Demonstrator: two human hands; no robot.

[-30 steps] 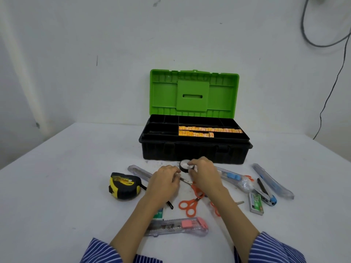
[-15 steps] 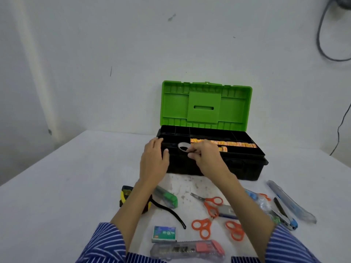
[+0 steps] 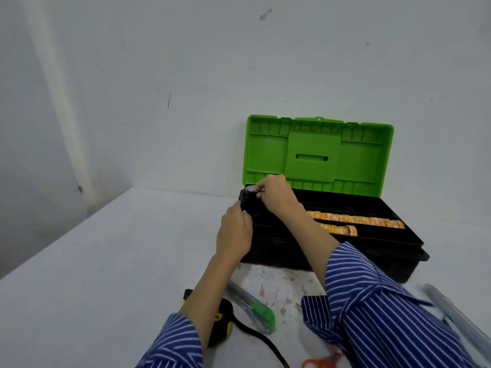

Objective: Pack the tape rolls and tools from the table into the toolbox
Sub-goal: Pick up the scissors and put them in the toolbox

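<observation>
White wall behind, white tabletop (image 3: 106, 261). I see toolbox (image 3: 372, 240) open, green lid (image 3: 318, 152) upright. Right hand (image 3: 276, 193) pinches tape roll (image 3: 251, 189) over toolbox's far-left corner. Left hand (image 3: 235, 232) rests on toolbox's left edge, fingers loosely curled, gripping nothing I can see. Tape measure (image 3: 221, 322), scissors (image 3: 321, 362) on tabletop.

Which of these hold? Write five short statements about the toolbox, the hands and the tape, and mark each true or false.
1. The toolbox lid stands open. True.
2. The right hand holds a tape roll at the box's far left corner. True.
3. The left hand grips the scissors. False: it rests on the box's left edge.
4. The tray holds orange rolls. True.
5. The tape measure is inside the box. False: it lies on the table.
</observation>
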